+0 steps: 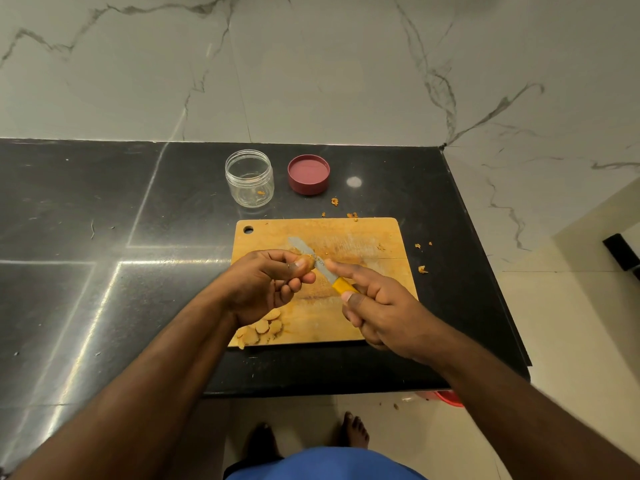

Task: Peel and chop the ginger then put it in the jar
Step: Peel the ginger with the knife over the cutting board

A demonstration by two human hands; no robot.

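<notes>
Above the wooden cutting board (363,306), my left hand (263,285) grips a small piece of ginger (306,261) between thumb and fingers. My right hand (377,306) holds a yellow-handled knife (311,256), its index finger stretched along the blade, which lies against the ginger. Several ginger slices (263,329) lie on the board's near left corner. Behind the board a clear plastic jar (249,178) stands open, with a tiny orange scrap inside.
The jar's maroon lid (308,174) lies upside down to the right of the jar. Peel scraps (421,269) are scattered on the black counter (104,220) around the board. The counter ends at the right and near edges; a red object (448,398) shows on the floor below.
</notes>
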